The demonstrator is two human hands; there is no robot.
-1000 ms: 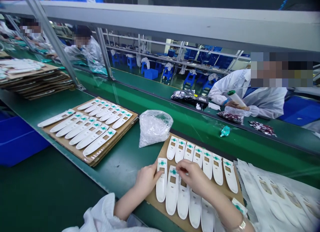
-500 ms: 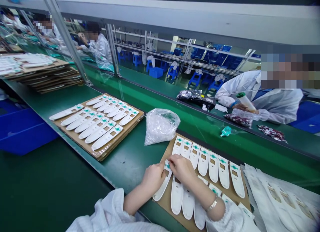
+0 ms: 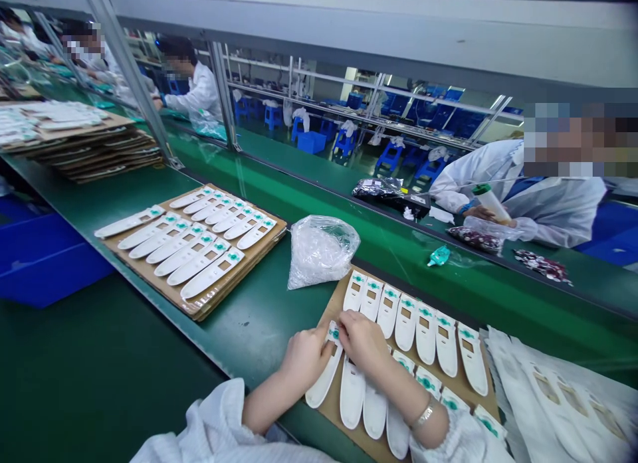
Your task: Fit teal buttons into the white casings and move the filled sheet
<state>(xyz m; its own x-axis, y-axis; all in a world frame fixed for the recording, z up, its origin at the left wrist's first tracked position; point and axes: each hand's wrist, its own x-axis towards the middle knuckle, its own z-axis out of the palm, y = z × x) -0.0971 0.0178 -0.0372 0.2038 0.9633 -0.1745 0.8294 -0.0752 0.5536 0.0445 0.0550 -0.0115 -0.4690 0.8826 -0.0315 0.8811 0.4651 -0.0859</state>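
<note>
My left hand [image 3: 308,357] is closed on the upper edge of a long white plastic cover [image 3: 319,386] with a small square window and a green part at its narrow end. My right hand [image 3: 362,338] has its fingers curled together against that same narrow end, from the right; anything tiny between the fingertips is hidden. The cover lies at the left edge of a brown cardboard sheet [image 3: 343,443]. Two rows of similar covers lie on this sheet, the far row [image 3: 406,317] in plain view and the near row partly hidden under my right forearm.
Left on the green bench stands a cardboard stack [image 3: 214,310] bearing more covers. Between the sheets sits a clear plastic bag [image 3: 323,254]. White wrapped pieces [image 3: 548,396] lie at the right. Beyond the green belt [image 3: 399,257], a co-worker [image 3: 503,190] holds a green-capped bottle [image 3: 491,200].
Both hands stay at the cover's narrow end, with only slight shifts. A small teal item on the belt has moved left. A co-worker at the far left has lowered an arm.
</note>
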